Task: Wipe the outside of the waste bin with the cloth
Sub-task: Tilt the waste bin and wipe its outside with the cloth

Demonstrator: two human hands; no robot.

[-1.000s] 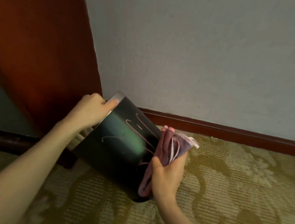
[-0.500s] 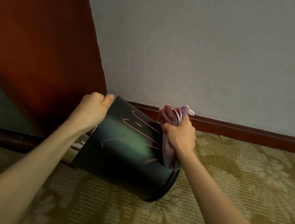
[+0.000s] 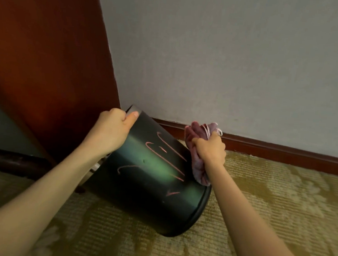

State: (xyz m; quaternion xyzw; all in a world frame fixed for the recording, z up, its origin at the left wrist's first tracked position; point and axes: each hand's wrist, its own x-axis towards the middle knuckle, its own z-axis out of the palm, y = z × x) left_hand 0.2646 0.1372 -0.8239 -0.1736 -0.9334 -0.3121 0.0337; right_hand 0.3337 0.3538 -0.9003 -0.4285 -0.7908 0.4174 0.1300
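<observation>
A black round waste bin [image 3: 146, 178] with pink scribbles on its side is tilted over the carpet, its base pointing toward me and lower right. My left hand [image 3: 112, 131] grips its metal rim at the upper left. My right hand [image 3: 210, 150] holds a bunched dark pink cloth [image 3: 198, 166] against the bin's right side, near the wall. The bin's inside is hidden.
A pale wall with a dark red skirting board [image 3: 283, 155] runs close behind the bin. A reddish-brown wooden panel [image 3: 47, 67] stands at the left, with a dark bar [image 3: 14, 161] low beside it. Patterned yellow-green carpet [image 3: 270, 196] covers the floor.
My right hand has slid the cloth up the bin's right side, from near the base toward the wall. The bin has tipped a little more. My left hand keeps its grip on the rim.
</observation>
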